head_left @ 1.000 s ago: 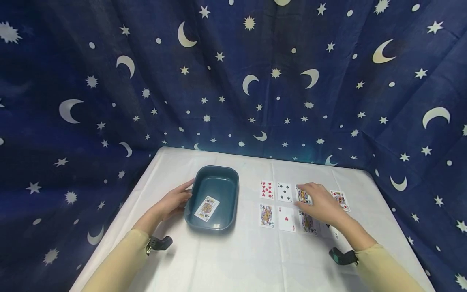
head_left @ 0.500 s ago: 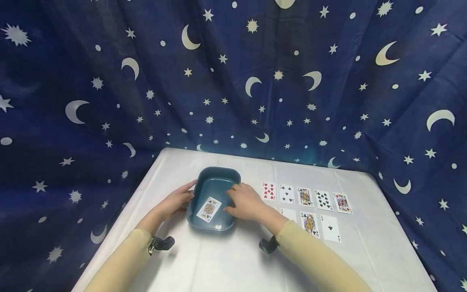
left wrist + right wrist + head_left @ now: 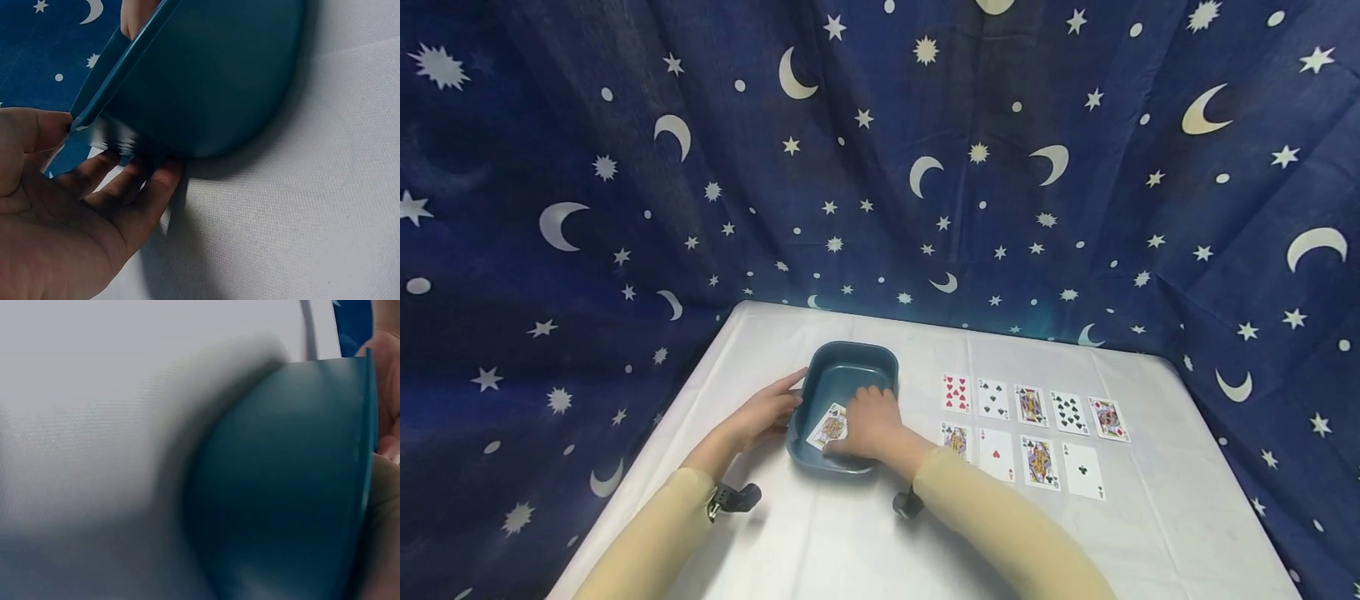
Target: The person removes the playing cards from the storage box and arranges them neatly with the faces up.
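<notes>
In the head view my left hand (image 3: pixel 763 417) holds the left side of a dark teal rectangular tray (image 3: pixel 889 360). The left wrist view has the thumb at the tray's rim (image 3: pixel 128 61) and the other fingertips against the outer wall. My right hand (image 3: pixel 871 425) is down inside the tray, over a face playing card (image 3: pixel 830 427) that lies slanted on the tray's floor. The thumb is at the card's lower edge, and the hand covers its right part. The right fingertips are hidden, so I cannot tell whether they pinch the card.
Several face-up playing cards lie right of the tray in two rows, among them an ace of hearts (image 3: pixel 996 456), an ace of clubs (image 3: pixel 1083 471) and a red face card (image 3: pixel 1108 419). A white cloth (image 3: pixel 850 542) covers the table. Behind hangs a blue star-patterned curtain (image 3: pixel 880 225).
My right hand has moved left from over the card rows into the tray and now partly covers the face card. My left hand stays at the tray's left side.
</notes>
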`<state>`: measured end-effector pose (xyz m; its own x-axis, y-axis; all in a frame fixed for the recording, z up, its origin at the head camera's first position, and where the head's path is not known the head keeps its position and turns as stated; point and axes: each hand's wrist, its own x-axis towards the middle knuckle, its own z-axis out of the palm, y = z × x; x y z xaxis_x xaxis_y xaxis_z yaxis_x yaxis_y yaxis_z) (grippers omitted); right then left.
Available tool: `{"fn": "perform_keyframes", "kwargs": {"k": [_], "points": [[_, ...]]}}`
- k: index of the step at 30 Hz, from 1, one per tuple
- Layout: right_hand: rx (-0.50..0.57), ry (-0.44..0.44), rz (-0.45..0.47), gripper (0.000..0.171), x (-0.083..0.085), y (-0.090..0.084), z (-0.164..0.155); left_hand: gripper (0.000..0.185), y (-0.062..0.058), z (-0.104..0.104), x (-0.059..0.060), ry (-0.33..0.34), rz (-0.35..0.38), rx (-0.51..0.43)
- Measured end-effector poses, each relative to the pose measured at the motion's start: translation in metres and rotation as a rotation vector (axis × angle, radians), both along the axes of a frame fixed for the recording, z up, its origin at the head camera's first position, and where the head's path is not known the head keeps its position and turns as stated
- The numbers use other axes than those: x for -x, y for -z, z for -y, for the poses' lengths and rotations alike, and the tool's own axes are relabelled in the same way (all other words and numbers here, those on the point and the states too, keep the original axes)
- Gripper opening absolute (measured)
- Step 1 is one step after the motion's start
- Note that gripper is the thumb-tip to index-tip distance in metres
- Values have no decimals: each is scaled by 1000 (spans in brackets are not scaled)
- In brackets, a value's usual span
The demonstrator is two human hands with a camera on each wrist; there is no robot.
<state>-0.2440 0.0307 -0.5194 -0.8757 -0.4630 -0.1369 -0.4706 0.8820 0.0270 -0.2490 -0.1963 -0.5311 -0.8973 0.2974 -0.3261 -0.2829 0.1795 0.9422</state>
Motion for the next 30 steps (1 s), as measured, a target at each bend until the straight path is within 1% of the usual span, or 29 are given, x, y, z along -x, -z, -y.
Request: {"fn": "perform_keyframes", "kwargs": {"k": [3,5,8,13,15,17,19,25,30], "points": [[3,4,-1,102,2,6,2,65,0,0,-1,2,-5,1],[-5,-6,-2,102,3,6,1,65,0,0,-1,4,-6,-3],[-11,-35,14,94,3,2,0,66,0,0,-1,2,-1,-7],[-12,-91,63,73,2,-10,-5,65,1,0,-1,-3,4,7],[-14,-107,91,71,3,-14,-7,65,2,0,-1,-8,6,17],[-15,-124,113,73,3,-17,-9,65,2,0,0,-6,3,28],[-14,-140,113,76,5,-17,-11,64,2,0,0,-15,10,31],[-18,-162,34,92,13,-11,-19,64,2,0,0,-15,7,36],[-15,-165,3,91,15,-8,-21,64,1,-2,-1,-10,6,20]]}}
